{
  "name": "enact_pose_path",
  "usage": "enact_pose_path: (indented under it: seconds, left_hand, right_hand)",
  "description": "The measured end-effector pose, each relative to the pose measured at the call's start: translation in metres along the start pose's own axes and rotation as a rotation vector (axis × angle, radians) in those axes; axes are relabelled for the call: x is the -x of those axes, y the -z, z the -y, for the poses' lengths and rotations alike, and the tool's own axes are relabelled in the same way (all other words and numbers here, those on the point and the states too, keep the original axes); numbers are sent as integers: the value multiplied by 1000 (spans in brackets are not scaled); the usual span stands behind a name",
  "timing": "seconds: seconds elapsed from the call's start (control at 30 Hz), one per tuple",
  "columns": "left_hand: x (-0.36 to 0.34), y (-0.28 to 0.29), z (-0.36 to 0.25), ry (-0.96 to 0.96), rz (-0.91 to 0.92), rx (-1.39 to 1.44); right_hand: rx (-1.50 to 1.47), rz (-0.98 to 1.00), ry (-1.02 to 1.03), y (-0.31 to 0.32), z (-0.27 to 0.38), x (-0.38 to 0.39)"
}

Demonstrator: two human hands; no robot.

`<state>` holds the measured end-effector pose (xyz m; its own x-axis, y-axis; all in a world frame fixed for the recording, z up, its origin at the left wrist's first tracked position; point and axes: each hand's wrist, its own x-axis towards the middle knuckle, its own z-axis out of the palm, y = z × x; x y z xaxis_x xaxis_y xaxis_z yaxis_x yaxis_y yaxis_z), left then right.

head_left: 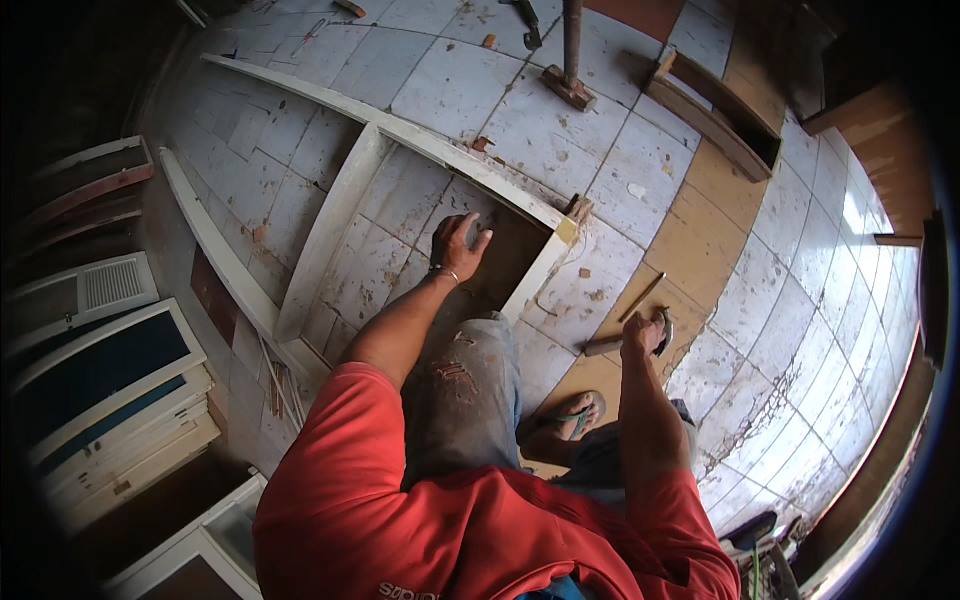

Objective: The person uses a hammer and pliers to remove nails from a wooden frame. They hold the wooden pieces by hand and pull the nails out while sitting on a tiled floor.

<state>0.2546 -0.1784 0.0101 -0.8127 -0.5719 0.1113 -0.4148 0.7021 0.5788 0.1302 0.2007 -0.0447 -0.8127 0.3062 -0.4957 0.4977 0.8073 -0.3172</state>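
Note:
A long white-painted wooden frame (335, 200) with crosspieces lies on the tiled floor before me. My left hand (460, 246) is over the frame's near-right section, fingers curved and thumb apart, and I see nothing held in it. Beneath that hand is a brown patch (515, 250) inside the frame. My right hand (643, 336) is closed around a hammer near its metal head (665, 332), and the wooden handle (603, 347) points left. A thin wooden stick (643, 297) lies on the floor just beyond this hand. A small block (578, 208) sits at the frame's right corner.
A sledgehammer (570, 88) stands head-down at the far side. Right of it lies an open wooden box frame (715, 115). White cabinet doors and panels (110, 375) are stacked at the left. Debris dots the tiles, and my sandalled foot (575, 415) is near the hammer.

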Motion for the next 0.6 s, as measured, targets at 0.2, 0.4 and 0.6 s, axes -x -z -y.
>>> enact_pose_path:
  seconds: [0.2, 0.4, 0.6]
  left_hand:
    - [157, 168, -2, 803, 778, -112]
    - [263, 336, -93, 876, 738, 26]
    - [320, 452, -213, 1133, 407, 367]
  right_hand:
    - [-43, 90, 110, 95, -27, 24]
    - [-137, 260, 185, 236, -68, 158]
    - [143, 500, -2, 336, -203, 207]
